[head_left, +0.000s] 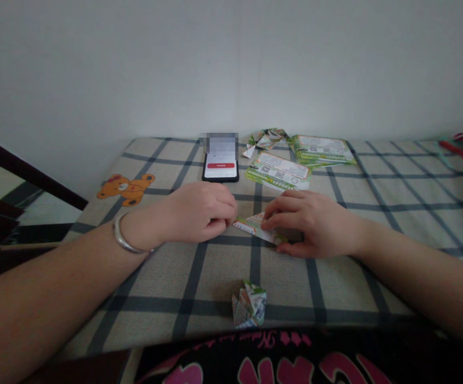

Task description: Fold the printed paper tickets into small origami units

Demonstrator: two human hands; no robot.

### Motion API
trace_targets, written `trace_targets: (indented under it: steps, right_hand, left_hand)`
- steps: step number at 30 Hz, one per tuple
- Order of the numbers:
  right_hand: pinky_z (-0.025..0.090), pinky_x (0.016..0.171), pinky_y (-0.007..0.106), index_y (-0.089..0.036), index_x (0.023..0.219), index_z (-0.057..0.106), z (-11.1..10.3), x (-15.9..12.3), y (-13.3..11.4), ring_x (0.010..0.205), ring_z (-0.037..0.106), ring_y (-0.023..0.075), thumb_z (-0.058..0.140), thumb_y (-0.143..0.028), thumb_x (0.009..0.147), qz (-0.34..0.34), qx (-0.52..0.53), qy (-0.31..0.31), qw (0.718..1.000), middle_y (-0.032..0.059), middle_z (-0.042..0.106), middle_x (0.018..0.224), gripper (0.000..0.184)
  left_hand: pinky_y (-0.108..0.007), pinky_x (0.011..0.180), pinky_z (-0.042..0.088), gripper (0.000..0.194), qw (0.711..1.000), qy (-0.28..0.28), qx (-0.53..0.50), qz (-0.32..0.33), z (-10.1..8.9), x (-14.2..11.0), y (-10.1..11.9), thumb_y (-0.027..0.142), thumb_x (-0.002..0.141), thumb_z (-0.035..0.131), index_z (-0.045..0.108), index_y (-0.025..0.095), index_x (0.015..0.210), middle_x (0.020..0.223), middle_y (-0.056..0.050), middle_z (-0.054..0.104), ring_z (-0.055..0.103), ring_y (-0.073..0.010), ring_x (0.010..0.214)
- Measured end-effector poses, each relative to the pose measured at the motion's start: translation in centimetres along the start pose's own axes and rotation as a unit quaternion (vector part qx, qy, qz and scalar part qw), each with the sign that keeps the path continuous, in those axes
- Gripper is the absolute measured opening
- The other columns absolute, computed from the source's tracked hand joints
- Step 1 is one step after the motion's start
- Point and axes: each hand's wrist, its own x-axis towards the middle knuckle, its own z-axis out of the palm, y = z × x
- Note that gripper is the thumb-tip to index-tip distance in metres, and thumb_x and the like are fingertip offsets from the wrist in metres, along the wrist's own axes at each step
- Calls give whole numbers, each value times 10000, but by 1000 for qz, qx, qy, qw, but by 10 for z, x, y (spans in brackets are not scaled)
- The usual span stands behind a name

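A partly folded printed paper (255, 225), white with green and orange edging, lies between my hands on the checked cloth. My left hand (201, 210), with a silver bangle at the wrist, is closed at the paper's left point, its fingertips partly hidden. Across the paper's right part, my right hand (311, 221) has its fingers bent on top and its thumb at the near edge, gripping it. Closer to me stands a small folded paper piece (249, 305) with several pointed flaps.
A phone (220, 169) with a lit screen lies behind my left hand. Beyond my right hand are a flat printed leaflet (279, 172), a leaflet stack (325, 150) and folded paper pieces (269, 138). A bear cutout (125, 188) lies left. The wall (231, 69) borders the table's back.
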Motion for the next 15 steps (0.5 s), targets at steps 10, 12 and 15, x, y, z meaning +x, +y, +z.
trace_targets:
  steps: [10, 12, 15]
  right_hand:
    - [462, 927, 416, -174, 1178, 645, 9, 1, 13, 1062, 595, 251, 559, -336, 904, 28, -70, 59, 995, 64, 661, 1218, 330]
    - [467, 918, 428, -174, 1141, 667, 9, 2, 14, 1048, 597, 262, 567, -350, 899, 57, -70, 67, 994, 70, 668, 1194, 316]
    - [468, 927, 432, -174, 1123, 677, 9, 3, 13, 1055, 594, 263, 575, -349, 893, 79, -52, 73, 993, 76, 674, 1170, 307]
  left_hand:
    - [-405, 854, 488, 249, 985, 17, 146, -88, 22, 8, 21, 276, 895, 535, 640, 157, 1087, 987, -82, 657, 579, -241, 936]
    - [-431, 912, 473, 305, 982, 29, 155, -104, 23, 8, 22, 280, 886, 549, 616, 159, 1158, 1083, -90, 642, 564, -257, 1005]
    - [-461, 1034, 409, 413, 978, 45, 155, -132, 24, 8, 22, 296, 875, 565, 564, 138, 1257, 1262, -112, 585, 515, -282, 1152]
